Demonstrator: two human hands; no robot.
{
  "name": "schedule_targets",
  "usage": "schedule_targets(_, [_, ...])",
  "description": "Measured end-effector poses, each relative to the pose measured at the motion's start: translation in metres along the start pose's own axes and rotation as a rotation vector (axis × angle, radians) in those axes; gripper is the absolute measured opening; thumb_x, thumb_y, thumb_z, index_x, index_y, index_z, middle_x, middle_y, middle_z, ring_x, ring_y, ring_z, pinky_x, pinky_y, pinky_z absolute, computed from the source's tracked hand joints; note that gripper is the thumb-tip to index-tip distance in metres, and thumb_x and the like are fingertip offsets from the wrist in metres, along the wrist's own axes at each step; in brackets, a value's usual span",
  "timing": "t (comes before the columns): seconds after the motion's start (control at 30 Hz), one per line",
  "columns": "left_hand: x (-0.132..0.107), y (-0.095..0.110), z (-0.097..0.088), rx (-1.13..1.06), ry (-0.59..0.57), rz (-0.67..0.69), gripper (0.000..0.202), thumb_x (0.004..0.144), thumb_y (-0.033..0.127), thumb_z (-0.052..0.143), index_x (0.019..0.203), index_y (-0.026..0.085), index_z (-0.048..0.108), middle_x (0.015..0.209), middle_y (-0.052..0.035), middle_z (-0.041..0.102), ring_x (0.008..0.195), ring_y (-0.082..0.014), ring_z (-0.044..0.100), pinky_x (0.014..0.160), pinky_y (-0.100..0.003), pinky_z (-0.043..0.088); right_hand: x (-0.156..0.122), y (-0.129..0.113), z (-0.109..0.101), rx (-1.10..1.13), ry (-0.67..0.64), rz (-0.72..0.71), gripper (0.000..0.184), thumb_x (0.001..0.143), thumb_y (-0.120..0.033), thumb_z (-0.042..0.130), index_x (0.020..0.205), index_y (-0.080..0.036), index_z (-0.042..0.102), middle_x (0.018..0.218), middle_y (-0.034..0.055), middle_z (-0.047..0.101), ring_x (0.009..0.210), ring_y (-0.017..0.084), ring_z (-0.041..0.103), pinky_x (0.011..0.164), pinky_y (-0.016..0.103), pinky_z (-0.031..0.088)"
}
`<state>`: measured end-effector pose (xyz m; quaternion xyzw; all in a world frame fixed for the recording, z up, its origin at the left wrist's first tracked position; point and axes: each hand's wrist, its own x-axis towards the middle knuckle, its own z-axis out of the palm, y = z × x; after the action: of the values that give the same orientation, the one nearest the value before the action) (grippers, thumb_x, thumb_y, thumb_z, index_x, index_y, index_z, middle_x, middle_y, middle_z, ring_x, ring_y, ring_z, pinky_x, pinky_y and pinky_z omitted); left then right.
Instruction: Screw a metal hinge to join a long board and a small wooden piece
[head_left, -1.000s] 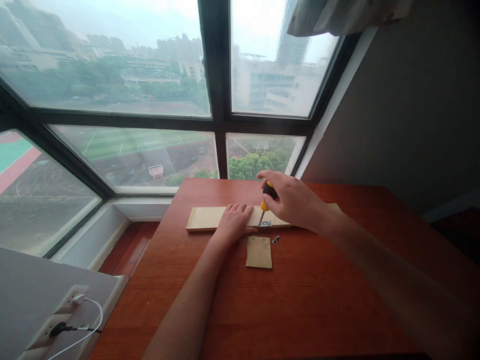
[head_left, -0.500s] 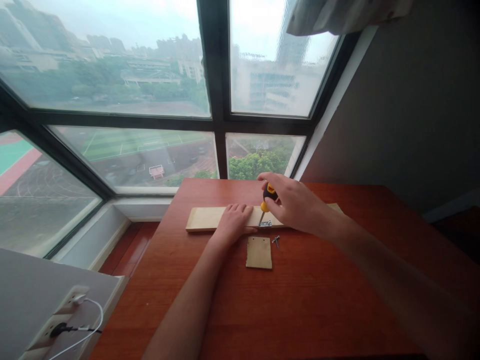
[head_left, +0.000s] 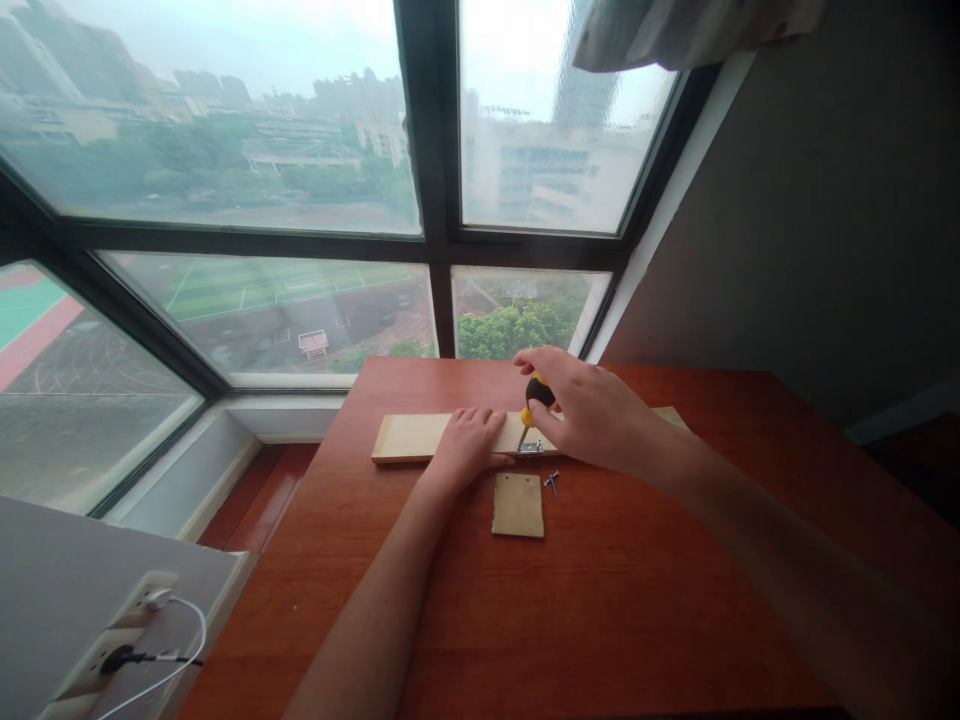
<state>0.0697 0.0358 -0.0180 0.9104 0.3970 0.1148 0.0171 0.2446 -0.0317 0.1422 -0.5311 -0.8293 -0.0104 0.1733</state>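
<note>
A long pale wooden board [head_left: 412, 437] lies across the table. My left hand [head_left: 469, 440] holds it down, fingers over its top and thumb along its near edge. In my right hand [head_left: 574, 400] is a screwdriver [head_left: 538, 392] with a black and yellow handle, gripped from above and tilted. Its tip meets the left end of a small metal hinge [head_left: 531, 448] at the board's near edge. Closer to me lies a thin square wooden piece [head_left: 517, 506] with two small holes along its far edge. A few loose screws [head_left: 553, 483] rest to its right.
The reddish-brown wooden table [head_left: 637, 600] stands against large windows with a dark frame [head_left: 439, 200]. At lower left, a wall socket [head_left: 94, 660] has a white and a black cable plugged in. A curtain [head_left: 690, 30] hangs at upper right.
My right hand has turned slightly on the screwdriver, whose handle shows at a changed angle. The left hand, board and loose parts have stayed put.
</note>
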Motion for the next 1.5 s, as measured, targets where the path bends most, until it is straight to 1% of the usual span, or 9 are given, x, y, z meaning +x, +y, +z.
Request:
schedule_targets(0.23, [0.000,0.000,-0.002,0.001,-0.016,0.001,0.069,0.069,0.054,0.076,0.123,0.021,0.048,0.114,-0.0120,0.062,0.111,-0.0298,0.056,0.094,-0.040,0.040,0.004,-0.002,0.000,-0.295,0.038,0.151,0.044,0.092,-0.052,0.046,0.121,-0.020,0.054,0.092,0.0088,0.071,0.071,0.025,0.065,0.055,0.032,0.037])
schedule_targets(0.47, [0.000,0.000,-0.003,-0.033,-0.022,-0.011,0.062,0.072,0.058,0.071,0.119,0.022,0.052,0.115,-0.0119,0.061,0.109,-0.0298,0.056,0.094,-0.041,0.040,0.004,0.002,-0.001,0.010,-0.006,0.025,0.035,0.088,-0.026,0.050,0.122,-0.020,0.050,0.113,0.0073,0.067,0.086,0.020,0.065,0.067,0.029,0.042])
schedule_targets(0.6, [0.000,-0.002,-0.003,-0.042,-0.017,-0.016,0.067,0.069,0.057,0.075,0.122,0.024,0.051,0.115,-0.0107,0.062,0.110,-0.0298,0.057,0.095,-0.040,0.040,0.008,0.003,0.000,-0.220,0.026,0.119,0.038,0.093,-0.043,0.047,0.124,-0.020,0.051,0.098,0.0092,0.070,0.076,0.024,0.065,0.056,0.031,0.038])
schedule_targets(0.77, [0.000,-0.004,-0.003,-0.055,-0.015,-0.016,0.078,0.061,0.061,0.078,0.123,0.023,0.052,0.114,-0.0109,0.062,0.108,-0.0302,0.057,0.094,-0.039,0.041,0.013,0.004,0.002,-0.333,0.034,0.192,0.039,0.095,-0.053,0.040,0.109,-0.021,0.058,0.083,0.0081,0.069,0.069,0.025,0.064,0.053,0.030,0.035])
schedule_targets(0.87, [0.000,-0.003,-0.003,-0.051,-0.032,-0.023,0.078,0.061,0.061,0.078,0.125,0.024,0.052,0.115,-0.0109,0.062,0.109,-0.0304,0.057,0.093,-0.040,0.041,0.013,0.008,0.002,-0.243,0.032,0.184,0.037,0.094,-0.048,0.042,0.114,-0.021,0.056,0.094,0.0100,0.070,0.074,0.025,0.065,0.056,0.031,0.039])
schedule_targets(1.0, [0.001,-0.001,-0.005,-0.033,-0.052,-0.020,0.072,0.064,0.058,0.078,0.122,0.025,0.052,0.113,-0.0098,0.062,0.108,-0.0295,0.058,0.092,-0.039,0.041,0.012,0.014,0.002,0.042,0.025,0.048,0.041,0.086,-0.024,0.048,0.127,-0.018,0.050,0.124,0.0121,0.062,0.099,0.024,0.062,0.075,0.033,0.046])
schedule_targets(1.07, [0.001,0.000,-0.006,-0.022,-0.053,-0.014,0.067,0.065,0.056,0.077,0.119,0.024,0.053,0.112,-0.0096,0.063,0.107,-0.0292,0.059,0.091,-0.038,0.041,0.012,0.016,0.001,0.133,-0.007,-0.010,0.044,0.084,-0.018,0.048,0.129,-0.018,0.049,0.123,0.0108,0.063,0.101,0.022,0.061,0.080,0.031,0.046])
schedule_targets(1.33, [0.000,0.001,-0.004,-0.009,-0.023,-0.007,0.066,0.066,0.054,0.078,0.117,0.021,0.052,0.112,-0.0109,0.063,0.108,-0.0299,0.058,0.093,-0.039,0.041,0.010,0.005,0.001,-0.275,0.061,0.143,0.042,0.093,-0.050,0.044,0.118,-0.018,0.057,0.090,0.0095,0.069,0.071,0.025,0.064,0.056,0.033,0.039])
schedule_targets(1.5, [0.001,0.003,-0.006,0.000,-0.047,-0.022,0.064,0.066,0.053,0.078,0.114,0.019,0.052,0.113,-0.0125,0.063,0.108,-0.0300,0.059,0.092,-0.038,0.041,0.010,0.008,0.004,-0.021,0.030,0.010,0.046,0.089,-0.027,0.047,0.133,-0.015,0.047,0.124,0.0133,0.062,0.094,0.024,0.064,0.071,0.033,0.045])
